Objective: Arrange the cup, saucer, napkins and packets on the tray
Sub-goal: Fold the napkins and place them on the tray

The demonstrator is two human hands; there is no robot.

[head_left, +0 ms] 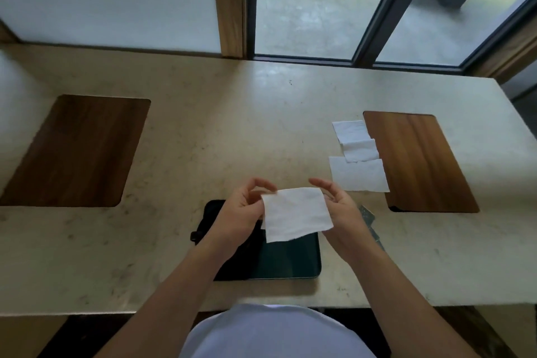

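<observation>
I hold a white paper napkin (295, 214) up in front of me, above a dark tray (286, 263) near the counter's front edge. My left hand (242, 212) pinches the napkin's left edge. My right hand (340, 209) is at its right edge with the fingers curled and partly apart. Three more white napkins (358, 155) lie flat on the counter to the right, overlapping. A dark packet (368, 216) peeks out behind my right wrist. No cup or saucer is in view.
A black pouch (215, 224) lies over the tray's left part. A brown wooden inset panel (418, 163) sits right of the napkins and another (75, 151) at the left. The beige counter (220, 131) ends at a wall and glass doors behind.
</observation>
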